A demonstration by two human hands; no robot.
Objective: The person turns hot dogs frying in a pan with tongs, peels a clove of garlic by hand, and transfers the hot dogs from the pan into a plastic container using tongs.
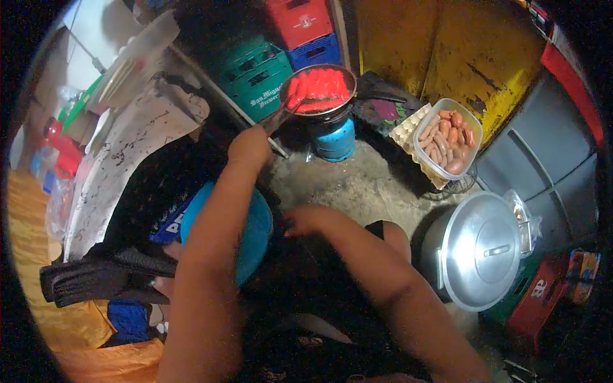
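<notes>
My left hand (250, 148) is closed around a dark utensil (278, 119) whose far end reaches the left side of a frying pan (353, 81). Several bright red sausages (322, 82) lie side by side in the pan, which rests on a burner above a small blue gas canister (334, 139). Nearer my body, my right hand (306, 220) hangs above dark clothing with its fingers loosely bent and apart, and nothing visible in them. A blue round basin (257, 239) is partly hidden behind my left forearm.
Right of the pan, a plastic tub (472, 155) of sausages sits on egg trays (403, 134). A large lidded pot (482, 252) stands at the right. Green (255, 86), red (303, 24) and blue (317, 52) crates are behind; a marked countertop (137, 137) is left.
</notes>
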